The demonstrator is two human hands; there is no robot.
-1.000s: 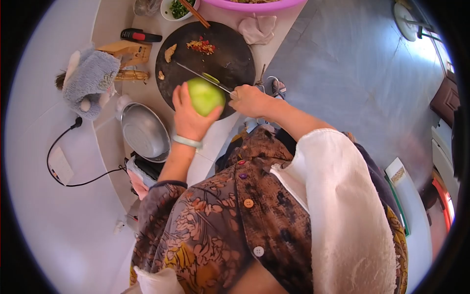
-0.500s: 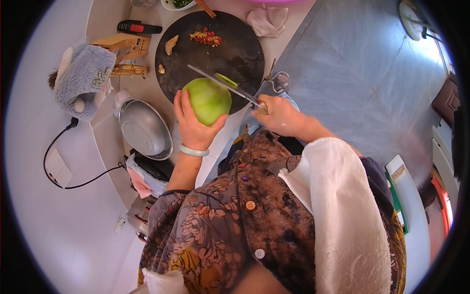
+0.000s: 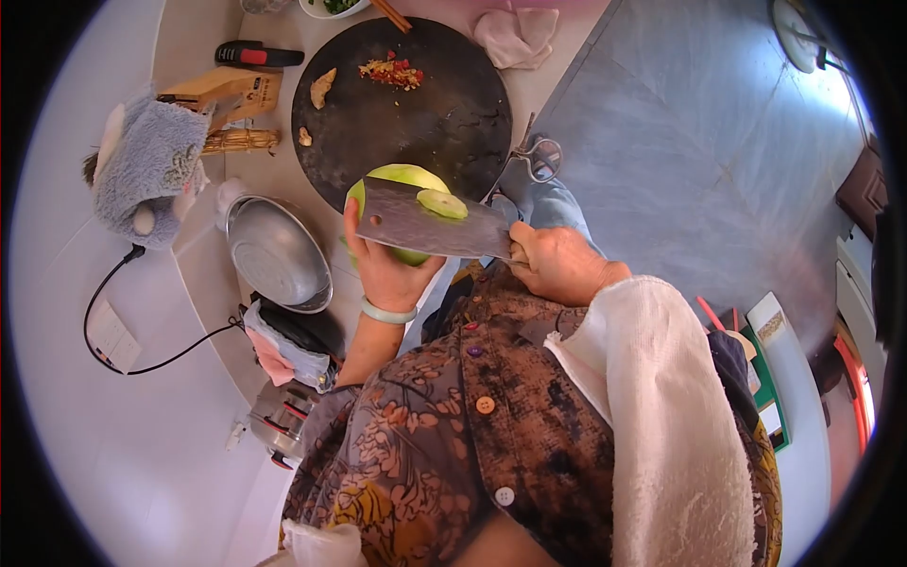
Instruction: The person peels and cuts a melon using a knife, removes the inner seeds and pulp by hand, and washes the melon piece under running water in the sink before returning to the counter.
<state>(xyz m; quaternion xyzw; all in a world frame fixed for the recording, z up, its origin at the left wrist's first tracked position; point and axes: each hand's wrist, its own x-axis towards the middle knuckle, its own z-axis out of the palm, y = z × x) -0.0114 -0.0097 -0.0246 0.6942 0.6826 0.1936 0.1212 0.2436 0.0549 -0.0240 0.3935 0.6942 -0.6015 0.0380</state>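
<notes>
My left hand [image 3: 395, 279] is wrapped round a large pale-green gourd [image 3: 406, 174] at the near edge of the round dark cutting board [image 3: 458, 104]. A broad cleaver [image 3: 402, 225] lies flat across the gourd and hides much of it. My right hand [image 3: 565, 265] grips the cleaver's handle. On the flat of the blade rests a thin oval green slice [image 3: 441, 203]. Chopped red and yellow bits [image 3: 392, 72] lie at the far side of the board, with a piece that looks like ginger [image 3: 322, 89] to their left.
Left of the board stands a metal basin [image 3: 276, 253]. Beyond it are a fluffy grey cloth item [image 3: 151, 170] and a black-and-red tool [image 3: 257, 54]. Chopsticks [image 3: 389, 13] and a folded white cloth [image 3: 515, 38] lie at the back. Scissors-like metal loops [image 3: 541, 161] show at the board's right.
The cleaver has turned from edge-on to flat and come nearer to me, over the gourd. The slice that stood by the blade now lies on it. My right hand has moved closer to my body.
</notes>
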